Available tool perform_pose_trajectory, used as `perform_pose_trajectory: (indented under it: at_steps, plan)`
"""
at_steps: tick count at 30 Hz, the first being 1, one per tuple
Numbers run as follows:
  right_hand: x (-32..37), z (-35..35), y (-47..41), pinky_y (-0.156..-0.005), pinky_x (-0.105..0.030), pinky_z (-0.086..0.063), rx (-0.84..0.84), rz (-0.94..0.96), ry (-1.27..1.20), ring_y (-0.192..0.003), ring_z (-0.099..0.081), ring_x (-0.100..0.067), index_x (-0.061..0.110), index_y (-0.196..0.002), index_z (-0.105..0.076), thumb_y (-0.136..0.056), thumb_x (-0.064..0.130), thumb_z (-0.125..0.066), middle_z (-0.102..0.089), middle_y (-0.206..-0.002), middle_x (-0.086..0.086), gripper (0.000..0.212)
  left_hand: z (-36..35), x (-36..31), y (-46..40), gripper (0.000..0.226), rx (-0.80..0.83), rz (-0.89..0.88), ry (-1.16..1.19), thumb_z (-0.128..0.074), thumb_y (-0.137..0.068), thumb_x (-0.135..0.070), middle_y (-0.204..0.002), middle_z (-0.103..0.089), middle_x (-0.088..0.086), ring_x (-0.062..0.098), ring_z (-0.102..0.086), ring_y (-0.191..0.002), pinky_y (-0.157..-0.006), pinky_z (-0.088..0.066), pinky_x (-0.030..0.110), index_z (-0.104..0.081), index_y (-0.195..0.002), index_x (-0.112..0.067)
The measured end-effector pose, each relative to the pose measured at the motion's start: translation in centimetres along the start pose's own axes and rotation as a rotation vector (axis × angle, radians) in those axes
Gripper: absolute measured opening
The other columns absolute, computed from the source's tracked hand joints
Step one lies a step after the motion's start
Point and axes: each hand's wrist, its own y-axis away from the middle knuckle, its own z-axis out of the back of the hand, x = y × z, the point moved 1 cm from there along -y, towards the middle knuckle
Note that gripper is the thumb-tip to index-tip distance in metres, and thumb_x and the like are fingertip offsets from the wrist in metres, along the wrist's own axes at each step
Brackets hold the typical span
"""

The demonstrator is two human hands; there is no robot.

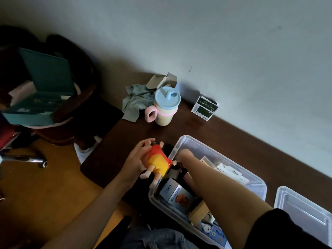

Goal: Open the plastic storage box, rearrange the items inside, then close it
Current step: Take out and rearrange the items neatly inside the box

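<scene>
Storage box (258, 184): at 5 o'clock, open on the tabletop (224, 128), crowded with cartons; its lid (305, 211) lies just beside it.
Right hand (185, 155): we reach it into the box's far corner; we cannot tell its grip.
Left hand (136, 157): our fingers curl round the doll (158, 162) over the box's 9 o'clock rim.
Risk: items stacked too high could stop the lid seating.
Cup (166, 106): at 12 o'clock, well apart.

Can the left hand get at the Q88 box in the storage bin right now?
Probably not yet: the left hand grips the doll, which hangs over the Q88 box. The bin is open.
</scene>
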Motion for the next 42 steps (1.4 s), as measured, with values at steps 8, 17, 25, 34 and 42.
perform_pose_trajectory:
  at_steps: [8, 17, 25, 34, 42]
  plan:
    - [-1.2, -0.2, -0.7, -0.03, -0.009, -0.03, 0.202, -0.133, -0.578, -0.023, -0.037, -0.004, 0.007, -0.069, -0.048, -0.099, 0.008, -0.042, -0.043, -0.06, -0.001, 0.03, 0.5, -0.2, -0.2, 0.024, -0.045, -0.007, -0.019, -0.042, -0.096, -0.021, -0.098, -0.069, -0.005, 0.016, -0.061, -0.086, -0.073, -0.045, 0.035, -0.062, -0.109, -0.018]
    - [-2.1, 0.9, 0.7, -0.034, -0.009, -0.04, 0.204, 0.04, -0.585, -0.03, -0.051, -0.002, 0.008, -0.073, -0.054, -0.094, 0.014, -0.054, -0.058, -0.042, 0.001, 0.022, 0.6, -0.2, 0.0, 0.033, -0.014, 0.003, -0.039, -0.05, -0.089, -0.032, -0.102, -0.065, 0.0, 0.015, -0.062, -0.084, -0.066, -0.049, 0.029, -0.06, -0.115, -0.014]
    - [-1.8, 0.8, 2.0, -0.053, -0.02, -0.057, 0.316, 0.115, -0.576, -0.061, -0.069, -0.017, 0.0, -0.093, -0.057, -0.092, 0.007, -0.054, -0.065, -0.087, -0.014, 0.007, 0.8, 0.0, 0.3, 0.046, -0.016, 0.021, -0.054, -0.051, -0.08, -0.041, -0.102, -0.061, 0.003, 0.017, -0.06, -0.085, -0.068, -0.049, 0.031, -0.06, -0.117, -0.017]
    - [-0.9, 0.3, 4.2, -0.064, -0.015, -0.057, 0.463, 0.223, -0.269, -0.096, -0.064, -0.022, -0.007, -0.123, -0.052, -0.093, -0.008, -0.047, -0.058, -0.114, -0.016, 0.03, 0.9, 0.1, 0.6, 0.047, -0.026, 0.009, -0.042, -0.05, -0.08, -0.04, -0.102, -0.059, 0.005, 0.018, -0.058, -0.086, -0.07, -0.048, 0.031, -0.059, -0.118, -0.013]
    - [0.2, -1.7, 4.1, -0.044, -0.022, -0.039, 0.028, 0.273, 0.251, -0.054, -0.041, -0.015, 0.003, -0.128, -0.049, -0.099, 0.016, -0.041, -0.05, -0.083, -0.006, 0.033, 0.8, 0.5, 0.7, 0.044, -0.037, 0.004, -0.049, -0.05, -0.083, -0.037, -0.106, -0.062, 0.004, 0.015, -0.06, -0.087, -0.069, -0.049, 0.029, -0.059, -0.117, -0.012]
